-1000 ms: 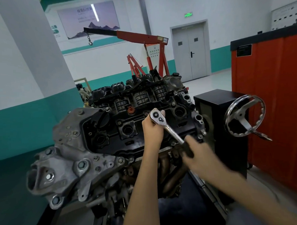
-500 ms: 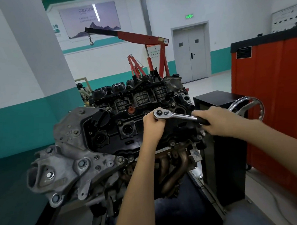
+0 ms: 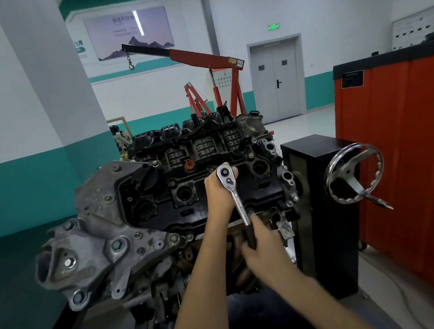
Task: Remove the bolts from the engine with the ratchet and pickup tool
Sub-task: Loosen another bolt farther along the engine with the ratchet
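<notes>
Left hand (image 3: 218,191) curled under ratchet (image 3: 233,196) head, apparently round socket, steadying it mid valve cover (image 3: 187,190) of engine (image 3: 102,231). Right hand (image 3: 261,244) wrapped round black handle, angled down toward person. Fastener itself hidden under fist. Judged: loosening under way, early stage; several bolts (image 3: 118,245) sat in place; pickup tool not in view

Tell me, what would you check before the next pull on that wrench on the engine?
1. Left hand holds the ratchet at its head: ok.
2. Right hand grips the black handle: ok.
3. Socket seated squarely on a bolt: cannot tell, hidden under the head and hand.
4. Swing path over the engine looks free: ok.
5. Pickup tool within reach: cannot tell, not in view.
</notes>
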Demonstrator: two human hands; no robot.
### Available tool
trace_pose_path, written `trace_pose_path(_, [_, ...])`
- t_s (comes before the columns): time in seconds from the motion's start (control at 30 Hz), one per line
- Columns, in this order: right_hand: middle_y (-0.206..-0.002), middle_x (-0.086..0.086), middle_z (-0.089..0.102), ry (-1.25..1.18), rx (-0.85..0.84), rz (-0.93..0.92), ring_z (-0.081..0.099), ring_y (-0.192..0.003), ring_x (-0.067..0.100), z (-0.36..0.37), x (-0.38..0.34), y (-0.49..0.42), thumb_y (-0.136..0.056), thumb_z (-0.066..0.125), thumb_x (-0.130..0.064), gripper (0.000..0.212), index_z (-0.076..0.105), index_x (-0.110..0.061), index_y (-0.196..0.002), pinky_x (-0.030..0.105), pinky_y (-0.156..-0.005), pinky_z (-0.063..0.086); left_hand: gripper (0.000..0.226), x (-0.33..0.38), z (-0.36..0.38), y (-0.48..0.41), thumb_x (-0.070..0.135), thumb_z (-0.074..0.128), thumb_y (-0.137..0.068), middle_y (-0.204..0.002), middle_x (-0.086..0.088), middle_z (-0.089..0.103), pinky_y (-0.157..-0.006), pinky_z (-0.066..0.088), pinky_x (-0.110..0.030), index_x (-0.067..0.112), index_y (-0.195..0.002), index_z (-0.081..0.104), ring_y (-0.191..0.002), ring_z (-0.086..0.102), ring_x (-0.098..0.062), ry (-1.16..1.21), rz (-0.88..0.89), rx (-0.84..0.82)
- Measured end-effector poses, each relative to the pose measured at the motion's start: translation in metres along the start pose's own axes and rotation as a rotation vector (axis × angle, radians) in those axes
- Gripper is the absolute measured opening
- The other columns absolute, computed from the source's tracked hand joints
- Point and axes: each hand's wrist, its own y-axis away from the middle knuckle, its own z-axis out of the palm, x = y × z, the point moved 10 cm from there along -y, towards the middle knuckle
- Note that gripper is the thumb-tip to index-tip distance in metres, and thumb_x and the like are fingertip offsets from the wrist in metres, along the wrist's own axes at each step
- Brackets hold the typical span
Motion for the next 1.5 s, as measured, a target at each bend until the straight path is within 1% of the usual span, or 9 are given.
trace_pose_path(0.13, [-0.063,-0.003,0.052,0.325,-0.164,-0.136,0.050,-0.051,0.011,-0.068,0.004,-0.030,-0.080,0.058,-0.003,0.031,0.051,-0.029,-0.094,0.032,-0.049,0.047,0.057,0.012,0.009,0.005,-0.006,0.052,-0.088,-0.050,0.017,0.049,-0.058,0.034,-0.018,0.037,-0.050,0.055,-0.055,0.039,0.003,-0.063,0.062,-0.107])
trace_pose_path(0.3, [-0.079,-0.005,0.057,0.999,-0.083,-0.350,0.059,-0.072,0.020,-0.105,-0.029,-0.077,-0.089,0.055,-0.023,0.028,0.046,-0.026,-0.115,0.026,-0.060,0.039,0.049,0.014,0.003,0.004,-0.003,0.049,-0.088,-0.055,0.016,0.050,-0.058,0.033,-0.021,0.034,-0.057,0.058,-0.056,0.040,-0.002,-0.056,0.064,-0.095])
trace_pose_path(0.5, [-0.067,0.002,0.054,0.305,0.019,-0.066,0.059,-0.063,0.027,-0.041,0.000,-0.008,-0.082,0.059,-0.012,0.026,0.039,-0.025,-0.092,0.032,-0.052,0.044,0.052,0.008,0.001,0.013,0.008,0.058,-0.095,-0.048,0.018,0.038,-0.053,0.029,-0.013,0.030,-0.050,0.044,-0.052,0.032,0.001,0.033,0.020,0.003])
trace_pose_path(0.63, [-0.063,-0.002,0.049,-0.092,0.066,0.037,0.052,-0.050,0.005,0.018,-0.004,0.005,-0.082,0.054,-0.004,0.025,0.045,-0.022,-0.098,0.014,-0.044,0.039,0.050,0.003,-0.003,0.008,0.011,0.062,-0.093,-0.044,0.014,0.028,-0.048,0.025,-0.016,0.022,-0.058,0.028,-0.047,0.025,-0.003,0.019,-0.048,0.057])
trace_pose_path(0.87, [-0.071,0.001,0.055,0.462,-0.181,-0.145,0.055,-0.057,0.015,-0.069,-0.001,-0.036,-0.083,0.058,-0.009,0.028,0.049,-0.024,-0.105,0.032,-0.053,0.051,0.039,0.013,0.004,0.006,0.005,0.056,-0.093,-0.049,0.019,0.045,-0.057,0.032,-0.015,0.020,-0.057,0.051,-0.053,0.038,0.001,-0.092,0.048,-0.121])
trace_pose_path(0.97, [-0.064,-0.014,0.040,0.950,-0.172,-0.330,0.045,-0.056,0.007,-0.107,-0.029,-0.074,-0.089,0.056,-0.021,0.022,0.047,-0.025,-0.109,0.016,-0.047,0.031,0.038,0.014,0.005,0.006,0.001,0.051,-0.090,-0.051,0.017,0.048,-0.051,0.029,-0.016,0.028,-0.065,0.062,-0.049,0.036,0.000,-0.140,0.054,-0.141])
trace_pose_path(1.03, [-0.063,-0.013,0.034,1.015,-0.119,-0.414,0.043,-0.059,0.013,-0.108,-0.045,-0.080,-0.090,0.054,-0.024,0.018,0.045,-0.026,-0.105,0.021,-0.052,0.029,0.019,0.009,-0.002,0.005,0.003,0.051,-0.091,-0.061,0.009,0.052,-0.053,0.030,-0.017,0.008,-0.078,0.066,-0.055,0.038,-0.004,-0.122,0.046,-0.081])
trace_pose_path(1.33, [-0.062,-0.001,0.048,-0.017,0.032,0.014,0.049,-0.046,0.002,-0.003,0.006,0.000,-0.082,0.057,-0.006,0.025,0.046,-0.025,-0.094,0.011,-0.041,0.035,0.055,0.005,0.000,0.013,0.009,0.062,-0.093,-0.045,0.019,0.042,-0.057,0.032,-0.009,0.037,-0.046,0.054,-0.052,0.036,0.004,0.017,0.040,0.079])
trace_pose_path(1.5, [-0.068,0.006,0.055,0.114,-0.084,-0.056,0.052,-0.056,0.016,-0.015,-0.002,-0.011,-0.080,0.055,-0.004,0.025,0.049,-0.020,-0.099,0.018,-0.049,0.040,0.051,0.011,-0.003,0.008,0.017,0.063,-0.093,-0.051,0.016,0.043,-0.063,0.037,-0.018,0.035,-0.048,0.048,-0.057,0.039,-0.002,-0.077,0.040,-0.127])
